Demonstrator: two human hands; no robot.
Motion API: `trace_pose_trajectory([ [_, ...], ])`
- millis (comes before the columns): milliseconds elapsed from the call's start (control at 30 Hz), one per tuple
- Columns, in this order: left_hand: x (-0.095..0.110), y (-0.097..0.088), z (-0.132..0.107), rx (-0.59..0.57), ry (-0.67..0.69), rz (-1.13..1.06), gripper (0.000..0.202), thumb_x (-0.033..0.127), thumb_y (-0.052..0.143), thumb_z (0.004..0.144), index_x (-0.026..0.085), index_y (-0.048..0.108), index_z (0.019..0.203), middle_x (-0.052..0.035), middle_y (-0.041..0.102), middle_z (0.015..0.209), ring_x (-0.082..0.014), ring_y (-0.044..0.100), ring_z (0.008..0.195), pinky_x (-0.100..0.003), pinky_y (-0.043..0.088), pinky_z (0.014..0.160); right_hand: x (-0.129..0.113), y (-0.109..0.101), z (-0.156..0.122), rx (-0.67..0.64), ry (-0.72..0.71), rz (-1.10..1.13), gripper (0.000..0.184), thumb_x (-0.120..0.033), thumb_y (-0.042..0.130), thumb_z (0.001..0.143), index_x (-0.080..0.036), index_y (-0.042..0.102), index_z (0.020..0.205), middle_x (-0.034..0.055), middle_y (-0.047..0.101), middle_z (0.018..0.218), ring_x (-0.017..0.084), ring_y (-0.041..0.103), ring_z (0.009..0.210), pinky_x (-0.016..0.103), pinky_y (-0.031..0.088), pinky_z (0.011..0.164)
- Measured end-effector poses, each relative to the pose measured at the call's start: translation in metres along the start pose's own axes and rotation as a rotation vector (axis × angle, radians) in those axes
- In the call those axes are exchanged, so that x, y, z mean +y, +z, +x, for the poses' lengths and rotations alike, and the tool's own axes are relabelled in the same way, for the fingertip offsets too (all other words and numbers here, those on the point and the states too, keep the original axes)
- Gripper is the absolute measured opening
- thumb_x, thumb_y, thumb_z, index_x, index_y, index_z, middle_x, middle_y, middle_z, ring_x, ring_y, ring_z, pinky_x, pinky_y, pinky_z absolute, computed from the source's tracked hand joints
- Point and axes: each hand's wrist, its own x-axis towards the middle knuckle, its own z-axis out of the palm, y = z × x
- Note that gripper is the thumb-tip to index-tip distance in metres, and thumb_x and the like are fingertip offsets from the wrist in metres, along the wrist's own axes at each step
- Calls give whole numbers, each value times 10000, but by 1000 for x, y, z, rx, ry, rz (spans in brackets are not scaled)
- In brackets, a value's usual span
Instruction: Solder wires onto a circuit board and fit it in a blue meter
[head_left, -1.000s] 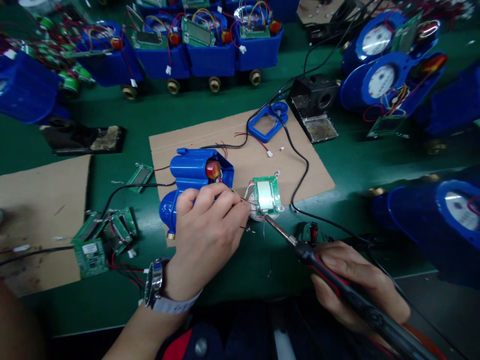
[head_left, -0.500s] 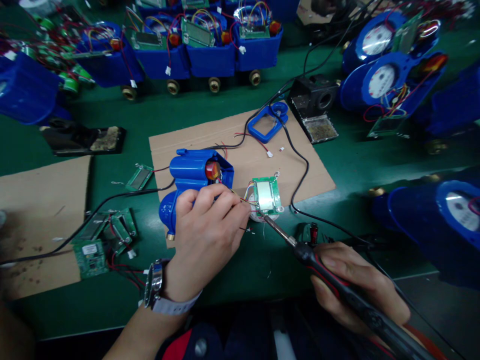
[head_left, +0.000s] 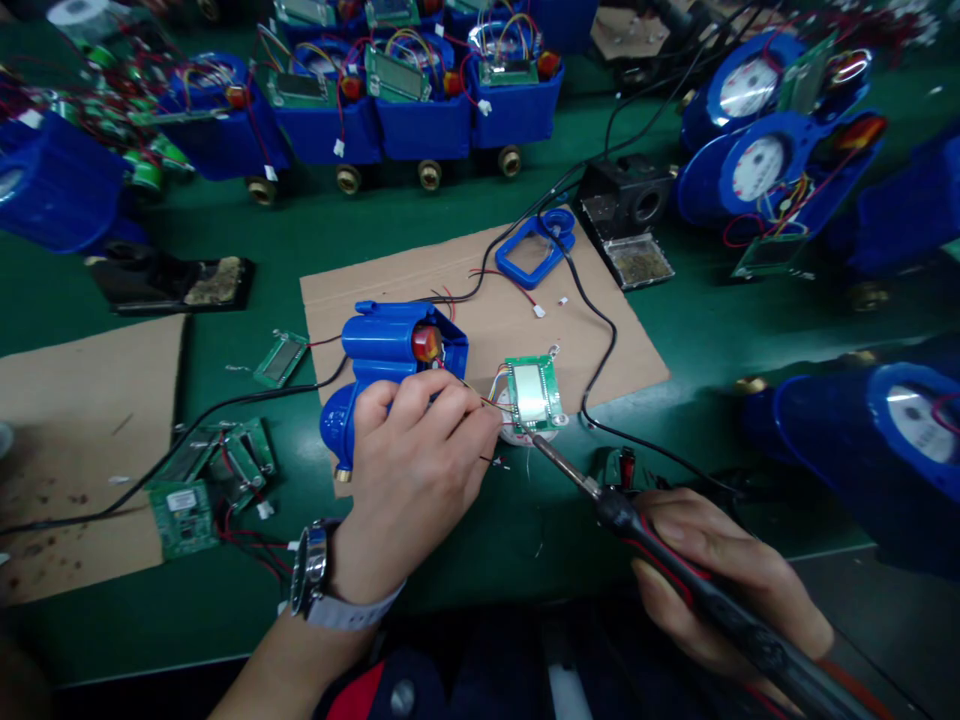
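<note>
Near the centre of the frame, the board (head_left: 553, 392) is supported on a white disc (head_left: 513, 434), at the lower edge of the cardboard (head_left: 622, 345), probably so that it is raised a little and easily reached. The red wire (head_left: 508, 423) is, it seems, pinched by the closed left hand (head_left: 424, 440) (the thumb is hidden), presumably so that its end is steadied at the board. The iron (head_left: 626, 520) is gripped like a pen in the right hand (head_left: 739, 565), at lower right, with its tip brought to the board's lower left corner; by such a slanted hold, the view is probably left free. The board is seen as green and almost square, with a pale, shiny screen (head_left: 532, 392), and by thin coloured wires (head_left: 498, 380) its left edge is reached
</note>
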Motion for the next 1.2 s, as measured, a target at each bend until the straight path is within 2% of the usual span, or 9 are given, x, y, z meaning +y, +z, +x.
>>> trace_pose_trajectory([
  [267,0,0,0,2,0,-3,51,211,632,836,259,648,841,28,695,838,-227,562,927,-414,309,766,0,0,4,-81,-10,-62,317,4,589,710,-132,618,995,66,656,687,165,653,635,266,585,533],
  [333,0,0,0,4,1,-6,56,208,629,838,259,650,844,27,697,848,-224,559,928,-410,309,765,0,0,5,-76,-5,-47,371,16,589,702,-145,611,1035,59,658,706,168,655,644,270,585,530],
  [467,0,0,0,-1,-6,-19,46,209,630,840,253,643,834,26,696,864,-220,551,933,-402,305,767,1,-1,1,24,-10,32,570,52,582,660,-201,571,1171,32,659,760,183,665,678,306,596,553],
  [600,1,0,-1,-32,-31,-50,31,224,642,833,246,630,852,28,680,872,-218,538,953,-399,303,786,6,-1,-10,138,43,38,517,-5,607,717,-216,592,1188,48,689,817,217,683,738,363,615,641],
  [733,2,0,-1,-74,-62,-81,13,239,615,856,240,614,843,31,668,881,-212,523,966,-391,297,807,10,10,-5,123,65,14,459,-105,597,833,-223,537,1273,27,712,845,192,695,732,353,604,744],
  [833,3,0,-1,-75,-85,-121,32,224,594,869,232,604,840,28,664,888,-204,516,976,-385,291,826,9,27,16,76,5,-58,428,-84,622,823,-224,539,1218,38,715,978,189,695,891,341,562,880],
  [900,3,0,-2,-71,-99,-152,30,202,592,864,231,602,861,27,659,889,-201,513,981,-381,287,829,9,40,31,54,-58,-81,429,-107,652,810,-215,525,1205,55,702,1015,200,682,945,333,559,879],
  [1067,3,4,-6,-44,-114,-202,118,188,631,798,226,587,901,19,639,896,-197,507,977,-381,287,847,18,63,47,2,-165,-123,306,-110,576,854,-222,553,1138,40,699,929,171,693,836,256,578,744],
  [1200,1,6,-8,16,-71,-220,83,218,617,784,198,565,846,-1,629,891,-200,509,951,-381,309,833,27,65,54,79,-307,-239,199,-200,578,878,-211,600,1075,15,726,864,143,711,736,183,577,705],
])
